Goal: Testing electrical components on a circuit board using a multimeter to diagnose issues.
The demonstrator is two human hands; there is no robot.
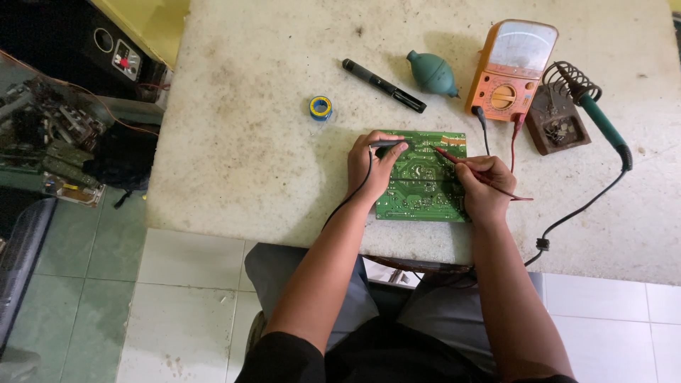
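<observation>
Green circuit board (423, 181): flat on the tabletop (241, 142), near its front edge, solder side up. Left hand (372, 167): closed around black probe (386, 145), tip on the board's far left corner. Right hand (484, 186): pinching red probe (454, 157), tip on the board's far right area. Orange multimeter (512, 69), soldering iron (603, 120) on its stand, green blower bulb (433, 74), black pen-shaped tool (384, 86), solder spool (320, 108): toward the far edge.

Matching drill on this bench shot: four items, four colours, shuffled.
Items:
1 board
2 meter
3 blower bulb
4 probe in right hand

Colours:
A red
B teal
C green
D orange

Pairs: 1-C, 2-D, 3-B, 4-A. The left hand holds the black probe on the board.
</observation>
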